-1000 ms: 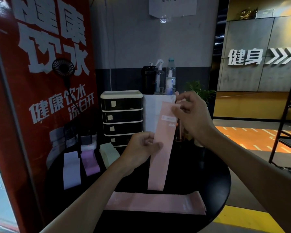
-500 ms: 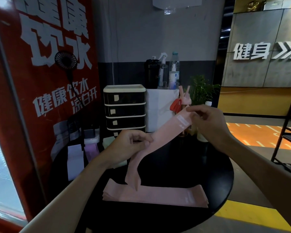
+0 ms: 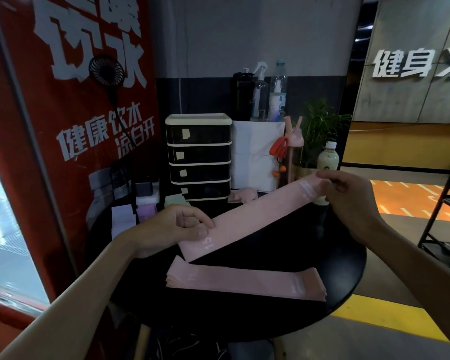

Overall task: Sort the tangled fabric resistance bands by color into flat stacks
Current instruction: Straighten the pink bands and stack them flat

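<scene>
Pink band (image 3: 257, 219) held stretched out, just above pink stack (image 3: 244, 281) on table (image 3: 343, 289). One end pinched by left hand (image 3: 177, 227), other end pinched by right hand (image 3: 348, 201), likely so band is kept flat and straight before being laid on stack. Band looks long, smooth, soft, untwisted; white "15" printed near left-hand end. White band (image 3: 122, 216), purple band (image 3: 146, 211), green band (image 3: 176, 200) seen well behind stack.
</scene>
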Demonstrator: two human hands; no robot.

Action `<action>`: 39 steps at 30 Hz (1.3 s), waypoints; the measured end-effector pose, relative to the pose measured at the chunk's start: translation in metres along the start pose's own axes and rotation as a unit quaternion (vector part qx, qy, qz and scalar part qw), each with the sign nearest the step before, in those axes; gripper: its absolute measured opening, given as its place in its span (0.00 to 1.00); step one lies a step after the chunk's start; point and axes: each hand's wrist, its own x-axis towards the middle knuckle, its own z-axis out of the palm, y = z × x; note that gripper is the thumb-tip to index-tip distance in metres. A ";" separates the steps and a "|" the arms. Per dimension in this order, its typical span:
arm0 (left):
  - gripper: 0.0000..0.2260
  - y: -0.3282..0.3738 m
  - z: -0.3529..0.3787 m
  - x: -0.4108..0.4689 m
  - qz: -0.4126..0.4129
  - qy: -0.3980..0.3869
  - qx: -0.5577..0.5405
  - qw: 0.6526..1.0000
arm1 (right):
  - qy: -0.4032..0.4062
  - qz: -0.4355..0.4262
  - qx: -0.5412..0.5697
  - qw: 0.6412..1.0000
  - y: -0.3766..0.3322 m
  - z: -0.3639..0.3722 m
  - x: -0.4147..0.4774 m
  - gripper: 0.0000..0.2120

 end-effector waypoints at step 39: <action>0.08 -0.089 0.018 -0.023 0.019 0.300 0.260 0.918 | -0.158 0.062 -0.068 0.983 0.052 0.002 -0.134 0.16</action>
